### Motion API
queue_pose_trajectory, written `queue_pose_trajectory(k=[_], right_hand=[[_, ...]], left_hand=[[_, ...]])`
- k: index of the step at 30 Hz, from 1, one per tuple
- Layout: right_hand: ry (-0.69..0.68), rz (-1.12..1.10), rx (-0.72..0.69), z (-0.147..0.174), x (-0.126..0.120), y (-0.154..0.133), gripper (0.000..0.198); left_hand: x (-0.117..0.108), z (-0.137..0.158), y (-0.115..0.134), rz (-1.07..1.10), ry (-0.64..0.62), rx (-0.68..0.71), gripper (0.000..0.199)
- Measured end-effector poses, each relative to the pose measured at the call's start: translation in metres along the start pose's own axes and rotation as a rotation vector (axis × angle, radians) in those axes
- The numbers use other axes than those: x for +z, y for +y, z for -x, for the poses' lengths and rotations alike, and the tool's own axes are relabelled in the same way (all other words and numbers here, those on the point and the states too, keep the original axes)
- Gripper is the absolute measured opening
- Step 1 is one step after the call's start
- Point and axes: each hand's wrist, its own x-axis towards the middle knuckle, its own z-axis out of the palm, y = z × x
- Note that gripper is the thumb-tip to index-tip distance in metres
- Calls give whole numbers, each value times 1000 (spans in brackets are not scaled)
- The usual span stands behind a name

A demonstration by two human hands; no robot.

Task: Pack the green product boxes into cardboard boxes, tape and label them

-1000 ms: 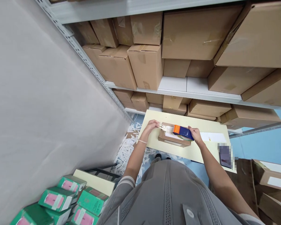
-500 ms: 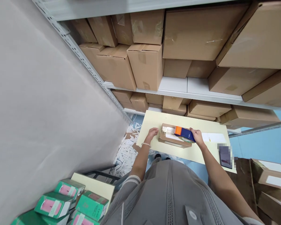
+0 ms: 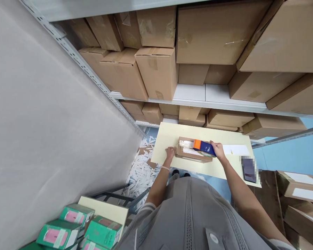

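A brown cardboard box [image 3: 195, 158] lies on the pale yellow table with clear tape [image 3: 185, 143] along its top and over its left end. In my right hand [image 3: 218, 150] is a blue and orange tape gun [image 3: 206, 147], held above the right part of the box with its orange end facing left. My left hand [image 3: 170, 152] is closed against the box's left end, fingers curled in. Whatever its fingertips may pinch is hidden.
The pale yellow table [image 3: 169, 130] also bears a white sheet [image 3: 236, 150] and a dark tablet or phone [image 3: 249, 169]. Shelves with cardboard boxes [image 3: 156, 71] rise beyond it. Paper strips [image 3: 139, 170] litter the floor; green boxes [image 3: 103, 229] stand lower left, cartons [image 3: 301, 185] at right.
My left hand has closed and moved down against the left end of the box. My right hand keeps the tape gun in nearly the same place. The view has shifted slightly.
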Motion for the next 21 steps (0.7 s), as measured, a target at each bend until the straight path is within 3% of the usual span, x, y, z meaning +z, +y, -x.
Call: queue_pose_trajectory(k=[3,5,9,12,21], right_hand=[[4,8,-7,-1,0,-1,64],[-3,15,-4,-1,0,-1,64],[-21,37,0,-1,2,-5,64],[-52,95,-11,0,0,-13,66],[-77,566,-157,-8,-41,-44,68]], left_hand=[[7,4,9,-93,117,70,20],[17,9,18,-193,124,233,26],[40,21,33,-317,-46,550,33],[51,26,40,-286,-150,548,37],[56,22,36,-438,-185,584,47]])
